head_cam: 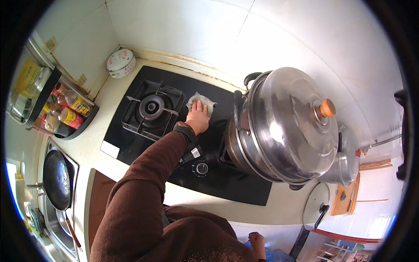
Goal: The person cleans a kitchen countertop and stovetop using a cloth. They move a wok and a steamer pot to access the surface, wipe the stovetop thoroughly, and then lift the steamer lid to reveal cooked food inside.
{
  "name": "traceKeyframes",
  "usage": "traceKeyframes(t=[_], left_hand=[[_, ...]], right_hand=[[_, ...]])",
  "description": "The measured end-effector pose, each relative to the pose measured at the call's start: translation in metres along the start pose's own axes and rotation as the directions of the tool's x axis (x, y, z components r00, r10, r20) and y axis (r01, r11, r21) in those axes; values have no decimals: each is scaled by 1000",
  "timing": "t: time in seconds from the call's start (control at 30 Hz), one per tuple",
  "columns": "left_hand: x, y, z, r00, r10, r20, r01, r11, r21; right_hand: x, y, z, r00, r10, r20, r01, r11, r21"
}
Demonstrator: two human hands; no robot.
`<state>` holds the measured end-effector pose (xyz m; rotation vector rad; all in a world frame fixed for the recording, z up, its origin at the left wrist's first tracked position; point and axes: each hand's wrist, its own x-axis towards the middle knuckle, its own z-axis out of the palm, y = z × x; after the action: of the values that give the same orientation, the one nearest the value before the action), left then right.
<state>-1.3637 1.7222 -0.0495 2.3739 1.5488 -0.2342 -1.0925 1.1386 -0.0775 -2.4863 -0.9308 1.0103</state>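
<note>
My left hand (198, 119) presses a grey-white cloth (198, 97) onto the black glass gas cooktop (214, 93), with the fingers laid over it. The cloth lies just right of the left burner (152, 106) and its square pan support. A dark band circles my left wrist. Below the hand, a control knob (202, 168) sits on the cooktop's front part. On the right burner stands a big steel steamer pot (288, 127) with a domed lid and an orange knob. Down by my body, my right hand (257, 244) is loosely curled, with nothing visible in it.
An enamel lidded pot (121, 64) stands in the back corner. At left are a rack of condiment bottles (70, 113) and a wok (57, 180) over the sink (62, 237). Behind the steamer is another metal pot (348, 157); a glass lid (316, 204) lies near the counter's right end.
</note>
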Motion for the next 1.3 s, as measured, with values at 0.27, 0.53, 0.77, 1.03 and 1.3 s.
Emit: traceKeyframes(t=[0.27, 0.53, 0.77, 1.03, 1.3], left_hand=[[-62, 4, 35, 990, 138, -19, -135, 984, 115], [-138, 10, 25, 953, 278, 122, -292, 949, 120], [-84, -6, 31, 989, 137, 61, -143, 984, 109], [-3, -17, 29, 995, 84, -59, -81, 995, 64], [69, -23, 36, 999, 23, -44, -21, 999, 50]], right_hand=[[33, -21, -10, 987, -154, 37, 156, 986, -66], [40, -59, -29, 956, -263, -126, 222, 937, -271], [47, -83, -53, 941, -265, -211, 171, 909, -379], [66, -102, -40, 989, -121, -88, 67, 882, -466], [69, -106, -40, 991, -122, -58, 66, 812, -579]])
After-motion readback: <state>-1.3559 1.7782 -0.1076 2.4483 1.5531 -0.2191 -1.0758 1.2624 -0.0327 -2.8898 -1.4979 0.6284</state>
